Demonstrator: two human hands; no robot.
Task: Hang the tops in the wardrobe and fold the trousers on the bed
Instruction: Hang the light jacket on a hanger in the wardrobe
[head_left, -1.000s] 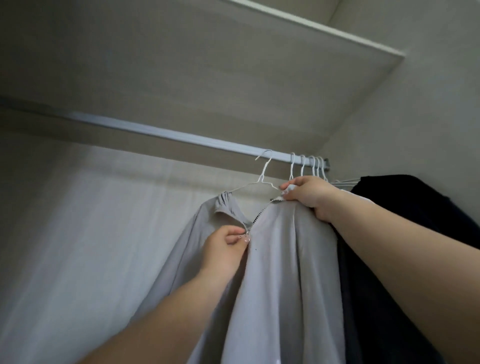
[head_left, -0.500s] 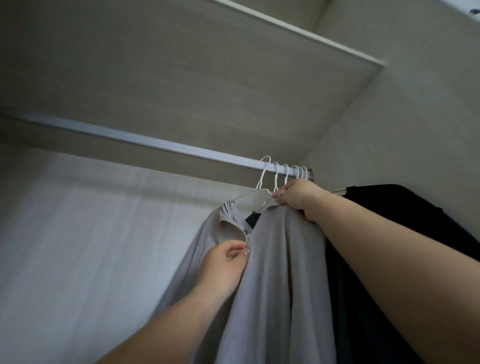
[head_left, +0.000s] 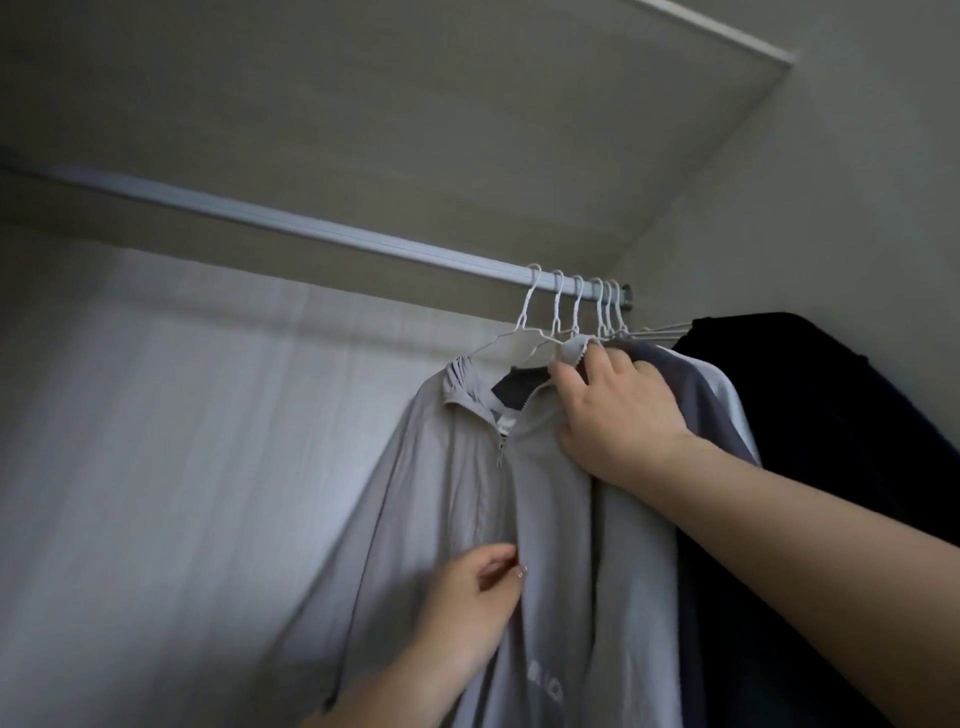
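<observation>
A light grey zip-up jacket (head_left: 441, 493) hangs on a white wire hanger (head_left: 524, 322), hooked over the wardrobe rail (head_left: 311, 234) near its right end. My right hand (head_left: 618, 415) grips the jacket's right collar and shoulder, fingers over the collar edge and thumb against the front. Lower down, my left hand (head_left: 467, 608) pinches the jacket's front beside the zip line with curled fingers. The zip pull (head_left: 500, 452) hangs free just below the collar.
Several more white hangers crowd the rail's right end. Behind the jacket hang a blue-grey top (head_left: 696, 384) and a black garment (head_left: 831, 441) against the right side wall (head_left: 857, 208). A shelf (head_left: 415, 104) runs above the rail, and the pale back panel (head_left: 156, 441) is at the left.
My left hand has left the zip pull and dropped lower along the jacket's front. The right hand has spread down over the collar and shoulder. The collar now lies further open.
</observation>
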